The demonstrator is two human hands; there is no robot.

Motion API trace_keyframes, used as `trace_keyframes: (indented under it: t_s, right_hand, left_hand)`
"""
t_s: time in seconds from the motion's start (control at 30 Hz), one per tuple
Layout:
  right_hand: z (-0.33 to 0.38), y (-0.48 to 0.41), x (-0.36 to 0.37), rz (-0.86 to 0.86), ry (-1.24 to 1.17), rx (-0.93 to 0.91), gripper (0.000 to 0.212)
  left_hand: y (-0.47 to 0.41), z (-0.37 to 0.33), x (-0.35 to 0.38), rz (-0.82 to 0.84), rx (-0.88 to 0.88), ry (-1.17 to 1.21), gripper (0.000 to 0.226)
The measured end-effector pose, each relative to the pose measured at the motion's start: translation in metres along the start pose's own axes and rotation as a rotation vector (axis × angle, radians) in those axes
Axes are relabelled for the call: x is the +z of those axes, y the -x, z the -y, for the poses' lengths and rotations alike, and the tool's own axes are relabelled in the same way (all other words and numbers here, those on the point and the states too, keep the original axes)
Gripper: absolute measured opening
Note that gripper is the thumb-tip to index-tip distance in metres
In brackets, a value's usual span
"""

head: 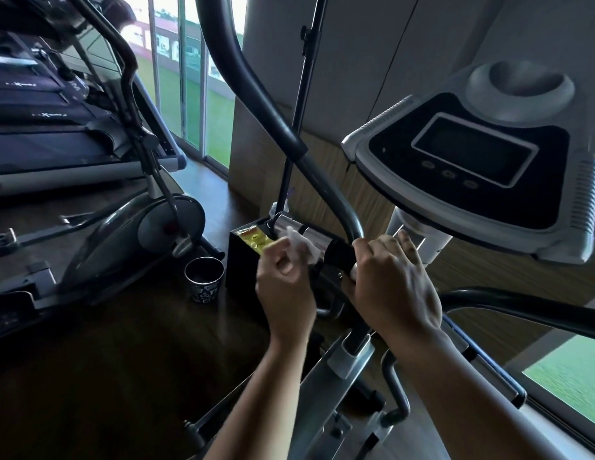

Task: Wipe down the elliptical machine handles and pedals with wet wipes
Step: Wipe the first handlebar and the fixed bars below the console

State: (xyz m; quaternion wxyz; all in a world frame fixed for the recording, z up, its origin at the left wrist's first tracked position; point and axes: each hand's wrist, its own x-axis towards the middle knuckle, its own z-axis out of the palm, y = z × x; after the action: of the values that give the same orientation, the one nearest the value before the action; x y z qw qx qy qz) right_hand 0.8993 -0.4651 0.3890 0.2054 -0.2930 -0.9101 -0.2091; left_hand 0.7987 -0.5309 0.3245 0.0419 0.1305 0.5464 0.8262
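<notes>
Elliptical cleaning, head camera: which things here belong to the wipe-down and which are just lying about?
Part of the job:
white wipe
left hand, holding the wipe
right hand, gripping the handlebar
yellow packet, possibly the wipes

Lying about:
patterned cup
console
neighbouring machine

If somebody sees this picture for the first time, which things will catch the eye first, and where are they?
First, the two hands in the centre: the left hand holds a white wipe against a shiny bar, and the right hand grasps the dark grip beside it. Next, the grey console with its dark screen, upper right.
</notes>
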Motion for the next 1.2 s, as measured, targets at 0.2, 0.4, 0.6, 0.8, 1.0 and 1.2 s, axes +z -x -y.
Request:
trace_keyframes:
  t_s: [0.2,0.4,0.6,0.8,1.0,1.2]
  right_hand:
    - [0.000,0.001,-0.001,-0.012,-0.010,0.004,0.034]
    - [0.001,0.000,-0.002,0.021,-0.004,0.012,0.035]
    - [0.001,0.001,-0.004,0.014,-0.011,0.007,0.032]
    - [0.002,0.001,-0.005,0.012,-0.022,0.010,0.034]
    - [0.002,0.000,-0.005,0.009,-0.038,0.019,0.027]
    - [-0.003,0.005,-0.017,0.022,-0.171,-0.013,0.039]
  left_hand:
    - [-0.032,-0.014,-0.006,0.028,0.400,-0.447,0.018]
    - [-0.036,-0.019,-0.012,0.370,0.634,-0.668,0.027]
    - [-0.074,-0.034,-0.038,0.712,0.750,-0.805,0.045]
    - [-0.103,-0.033,-0.045,0.892,0.894,-0.837,0.044]
    - [-0.134,-0.033,-0.063,0.761,0.882,-0.933,0.047]
    - [-0.105,-0.038,-0.071,0.607,0.909,-0.960,0.034]
